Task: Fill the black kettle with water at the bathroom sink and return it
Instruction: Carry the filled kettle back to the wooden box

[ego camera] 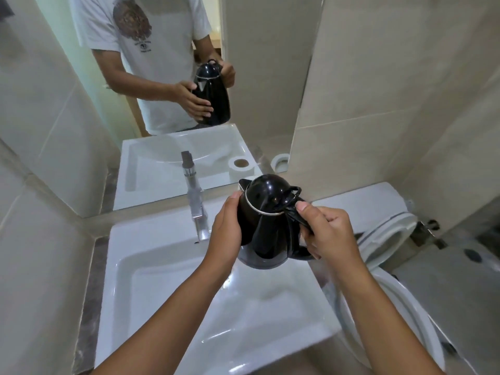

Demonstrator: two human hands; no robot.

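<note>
The black kettle (266,223) hangs upright above the right rear part of the white square sink (162,266), with its lid closed. My right hand (328,231) grips its handle, thumb near the lid catch. My left hand (227,228) presses flat against the kettle's left side. The chrome tap (198,212) stands at the sink's back edge, just left of the kettle; no water runs from it.
A mirror (162,90) behind the sink reflects a person holding the kettle. A toilet-paper roll (280,162) sits behind the kettle. A white toilet (387,239) with its lid up stands close on the right. Tiled walls close in on both sides.
</note>
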